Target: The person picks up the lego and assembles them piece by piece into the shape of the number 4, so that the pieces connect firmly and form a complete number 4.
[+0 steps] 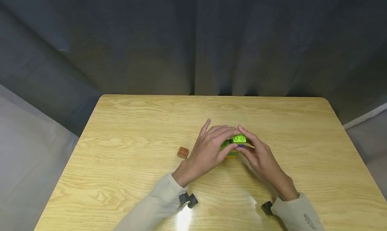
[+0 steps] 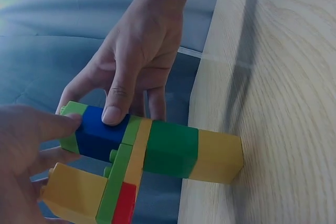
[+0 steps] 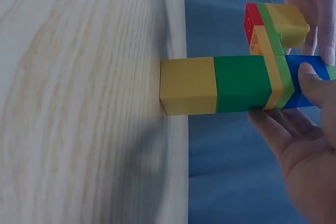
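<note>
A toy-brick tower stands upright on the table, its bottom a yellow brick (image 3: 188, 86) beneath a green brick (image 2: 170, 149). Thin orange and light green plates (image 2: 119, 179) lie above, jutting to one side with a red brick (image 2: 124, 203) underneath and another yellow brick (image 2: 74, 192) on top. Over the plates sits a blue brick (image 2: 102, 132), topped by a light green brick (image 1: 239, 139). My left hand (image 1: 210, 147) pinches that top brick between thumb and fingers. From the other side my right hand (image 1: 264, 158) grips the blue brick, thumb across its face.
A brown four-stud brick (image 1: 182, 152) lies on the wooden table (image 1: 127, 123), left of my left hand. Dark curtains (image 1: 151, 42) hang behind the table's far edge.
</note>
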The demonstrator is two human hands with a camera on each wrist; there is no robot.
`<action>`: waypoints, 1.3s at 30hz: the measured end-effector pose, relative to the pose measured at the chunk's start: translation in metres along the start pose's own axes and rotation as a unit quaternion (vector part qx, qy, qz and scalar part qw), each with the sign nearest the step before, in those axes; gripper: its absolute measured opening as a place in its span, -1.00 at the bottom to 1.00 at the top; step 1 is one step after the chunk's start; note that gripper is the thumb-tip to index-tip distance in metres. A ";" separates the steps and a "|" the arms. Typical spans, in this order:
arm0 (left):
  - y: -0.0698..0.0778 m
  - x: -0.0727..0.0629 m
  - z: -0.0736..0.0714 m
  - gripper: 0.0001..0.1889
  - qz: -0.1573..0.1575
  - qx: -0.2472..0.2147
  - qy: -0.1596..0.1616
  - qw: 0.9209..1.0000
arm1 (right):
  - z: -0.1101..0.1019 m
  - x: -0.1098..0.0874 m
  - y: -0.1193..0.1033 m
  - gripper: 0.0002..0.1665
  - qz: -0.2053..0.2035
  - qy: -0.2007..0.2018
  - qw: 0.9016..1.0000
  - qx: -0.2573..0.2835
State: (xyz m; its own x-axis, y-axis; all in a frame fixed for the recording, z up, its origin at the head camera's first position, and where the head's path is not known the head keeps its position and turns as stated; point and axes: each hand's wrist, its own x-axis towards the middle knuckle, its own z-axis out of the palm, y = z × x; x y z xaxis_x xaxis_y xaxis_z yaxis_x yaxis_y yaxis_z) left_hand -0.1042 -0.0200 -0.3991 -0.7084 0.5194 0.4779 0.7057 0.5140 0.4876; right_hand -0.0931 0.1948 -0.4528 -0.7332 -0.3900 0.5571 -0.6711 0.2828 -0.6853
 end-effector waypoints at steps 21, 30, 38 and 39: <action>-0.063 -0.056 -0.043 -0.72 -0.138 -0.129 0.094 0.978 | 0.002 -0.003 -0.009 -0.08 0.092 -0.014 0.995 -0.043; -0.080 -0.090 -0.045 -0.47 -0.289 -0.045 -0.071 0.954 | 0.002 0.000 -0.009 -0.09 0.082 -0.012 0.996 -0.032; -0.086 -0.099 -0.038 -0.40 -0.296 -0.021 -0.113 0.948 | 0.003 -0.001 -0.009 -0.08 0.080 -0.013 0.996 -0.029; -0.087 -0.100 -0.037 -0.44 -0.295 -0.020 -0.111 0.949 | 0.003 -0.001 -0.009 -0.08 0.082 -0.014 0.996 -0.030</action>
State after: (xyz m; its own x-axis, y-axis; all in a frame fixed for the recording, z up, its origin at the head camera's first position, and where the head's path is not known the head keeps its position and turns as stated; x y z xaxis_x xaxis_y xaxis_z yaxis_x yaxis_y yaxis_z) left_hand -0.0952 -0.1413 -0.4622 -0.9577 0.2834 -0.0500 0.1836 0.7355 0.6522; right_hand -0.0862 0.1903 -0.4481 -0.8311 -0.3578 0.4257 -0.5480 0.3966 -0.7365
